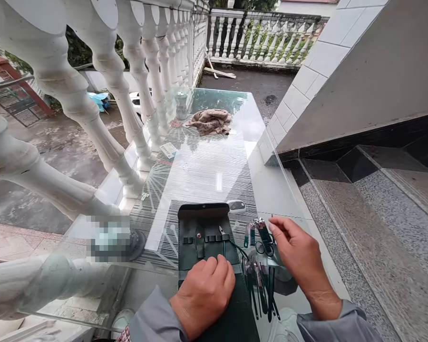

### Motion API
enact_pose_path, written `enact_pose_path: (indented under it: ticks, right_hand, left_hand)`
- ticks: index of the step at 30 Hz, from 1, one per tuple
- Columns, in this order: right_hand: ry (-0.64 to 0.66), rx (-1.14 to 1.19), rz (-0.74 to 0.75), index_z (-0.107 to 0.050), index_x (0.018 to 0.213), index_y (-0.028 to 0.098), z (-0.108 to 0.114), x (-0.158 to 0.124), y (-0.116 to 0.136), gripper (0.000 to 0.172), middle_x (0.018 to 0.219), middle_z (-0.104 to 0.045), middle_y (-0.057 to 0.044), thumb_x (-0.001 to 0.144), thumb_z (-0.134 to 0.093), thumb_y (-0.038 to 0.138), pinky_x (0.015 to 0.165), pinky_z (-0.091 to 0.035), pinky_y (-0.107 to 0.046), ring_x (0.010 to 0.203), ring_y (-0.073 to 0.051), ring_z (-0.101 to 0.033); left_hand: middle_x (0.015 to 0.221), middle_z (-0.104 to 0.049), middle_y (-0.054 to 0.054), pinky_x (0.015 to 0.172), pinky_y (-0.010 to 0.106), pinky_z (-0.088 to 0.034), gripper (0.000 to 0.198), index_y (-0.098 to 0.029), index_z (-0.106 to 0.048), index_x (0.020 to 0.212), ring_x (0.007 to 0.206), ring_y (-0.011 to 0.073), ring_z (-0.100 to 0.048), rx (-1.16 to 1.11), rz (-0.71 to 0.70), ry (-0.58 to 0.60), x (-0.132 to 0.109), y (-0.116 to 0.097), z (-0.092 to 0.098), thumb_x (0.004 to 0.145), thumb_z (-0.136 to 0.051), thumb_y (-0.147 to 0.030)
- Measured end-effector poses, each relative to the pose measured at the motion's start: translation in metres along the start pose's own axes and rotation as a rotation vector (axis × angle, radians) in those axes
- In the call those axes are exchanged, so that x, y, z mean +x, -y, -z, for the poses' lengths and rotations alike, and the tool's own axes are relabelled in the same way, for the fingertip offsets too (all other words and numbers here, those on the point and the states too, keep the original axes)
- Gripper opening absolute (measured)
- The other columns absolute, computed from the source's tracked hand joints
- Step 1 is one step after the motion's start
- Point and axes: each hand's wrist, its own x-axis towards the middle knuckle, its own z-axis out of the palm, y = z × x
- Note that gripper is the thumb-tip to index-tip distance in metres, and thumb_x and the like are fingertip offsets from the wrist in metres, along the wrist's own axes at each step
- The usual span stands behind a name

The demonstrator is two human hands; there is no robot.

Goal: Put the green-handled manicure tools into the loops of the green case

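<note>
Fingers of the left hand (207, 289) are curled over the dark case (211, 251), their tips at the lower end of a pair of nippers (224, 248); whether they are clamped on a handle or merely rest against it, I cannot tell. From those fingertips the nippers lie straight ahead, long axis running away from the wrist, jaws at the far end tilted slightly left, one handle splaying out to the right. That is the relation that matters, I judge: the left hand is plainly the nearer, and its fingers stand roughly in line with the tool. Right of them, well apart, the right hand (297, 249) hovers with thumb and forefinger drawn near each other; a small dark tip shows there, but a grip cannot be made out. Just left of these right fingers lie the large nail clippers (264, 232), with smaller clippers (252, 233) beyond. Nearer the body from the same fingers, slim dark tools (271, 292) lie bunched beside the case, while a crumpled cloth (212, 122) sits far ahead of both hands on the glass table (274, 190).
</note>
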Motion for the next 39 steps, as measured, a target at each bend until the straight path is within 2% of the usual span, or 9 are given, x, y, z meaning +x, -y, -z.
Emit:
enact_pose_path:
  ticks: [5,8,12,17,23,28,35,38,39]
  right_hand:
    - [-0.007,-0.211,0.235,-0.06,0.09,0.02,-0.014,-0.007,0.002,0.023,0.082,-0.064,-0.004,0.085,-0.045,0.038,0.062,-0.044,-0.027,0.072,-0.017,-0.059]
    - [-0.015,-0.329,0.302,-0.058,0.093,0.02,-0.019,-0.011,-0.001,0.021,0.083,-0.064,-0.004,0.085,-0.045,0.034,0.061,-0.042,-0.028,0.074,-0.018,-0.059]
    - [-0.015,-0.392,0.282,-0.057,0.1,0.02,-0.021,-0.012,-0.002,0.024,0.079,-0.063,-0.004,0.083,-0.044,0.032,0.058,-0.04,-0.028,0.068,-0.018,-0.058]
    - [0.013,-0.35,0.179,-0.055,0.108,0.02,-0.017,-0.01,0.001,0.033,0.077,-0.061,-0.002,0.079,-0.044,0.033,0.056,-0.039,-0.028,0.064,-0.018,-0.057]
    - [-0.027,-0.165,0.056,-0.056,0.113,0.021,-0.008,-0.008,0.011,0.043,0.071,-0.057,0.0,0.077,-0.046,0.041,0.059,-0.04,-0.029,0.06,-0.015,-0.053]
    - [0.082,0.123,-0.024,-0.056,0.115,0.023,-0.007,-0.012,0.023,0.045,0.076,-0.056,0.0,0.077,-0.05,0.046,0.066,-0.044,-0.028,0.062,-0.013,-0.053]
    - [0.188,0.496,-0.151,-0.059,0.109,0.021,-0.004,-0.014,0.041,0.044,0.068,-0.052,0.002,0.072,-0.061,0.046,0.055,-0.046,-0.025,0.057,-0.012,-0.051]
    - [0.253,0.637,-0.258,-0.06,0.106,0.02,-0.005,-0.013,0.043,0.046,0.073,-0.054,0.0,0.069,-0.065,0.045,0.052,-0.048,-0.026,0.058,-0.012,-0.053]
    - [0.283,0.685,-0.307,-0.06,0.105,0.02,-0.005,-0.014,0.043,0.045,0.078,-0.056,-0.001,0.068,-0.067,0.046,0.052,-0.048,-0.026,0.06,-0.013,-0.054]
  left_hand:
    - [0.097,-0.06,0.01,0.056,0.028,-0.043,0.024,-0.01,-0.055,0.104,0.069,0.0163,-0.056,-0.016,0.003,0.014,0.0,0.0,0.001,0.086,-0.038,-0.008]
    - [0.096,-0.06,0.01,0.055,0.027,-0.042,0.024,-0.009,-0.054,0.105,0.069,0.0159,-0.056,-0.004,0.017,0.04,0.0,-0.001,0.0,0.087,-0.038,-0.009]
    - [0.096,-0.06,0.011,0.053,0.027,-0.04,0.024,-0.01,-0.053,0.106,0.069,0.0155,-0.056,0.008,0.036,0.057,0.0,-0.002,-0.001,0.087,-0.038,-0.011]
    - [0.095,-0.06,0.01,0.052,0.028,-0.039,0.023,-0.009,-0.053,0.104,0.066,0.0159,-0.054,-0.013,0.031,0.018,0.0,-0.003,0.0,0.087,-0.038,-0.011]
    - [0.093,-0.06,0.011,0.053,0.027,-0.039,0.022,-0.01,-0.055,0.101,0.067,0.0163,-0.054,0.001,0.058,0.024,0.001,-0.007,-0.001,0.086,-0.038,-0.012]
    - [0.091,-0.06,0.01,0.051,0.028,-0.039,0.023,-0.009,-0.056,0.1,0.065,0.0165,-0.053,0.003,0.081,-0.001,0.002,-0.008,-0.001,0.085,-0.038,-0.011]
    - [0.087,-0.059,0.009,0.051,0.027,-0.041,0.021,-0.01,-0.055,0.102,0.065,0.0162,-0.054,-0.055,0.093,0.028,0.002,-0.007,-0.001,0.089,-0.04,-0.015]
    - [0.079,-0.059,0.004,0.056,0.025,-0.045,0.02,-0.016,-0.057,0.098,0.065,0.0144,-0.053,-0.25,0.227,0.017,0.002,0.004,0.006,0.093,-0.038,-0.017]
    - [0.086,-0.061,0.004,0.061,0.025,-0.048,0.023,-0.018,-0.058,0.1,0.071,0.0144,-0.055,-0.301,0.32,-0.032,0.002,0.011,0.009,0.094,-0.035,-0.016]
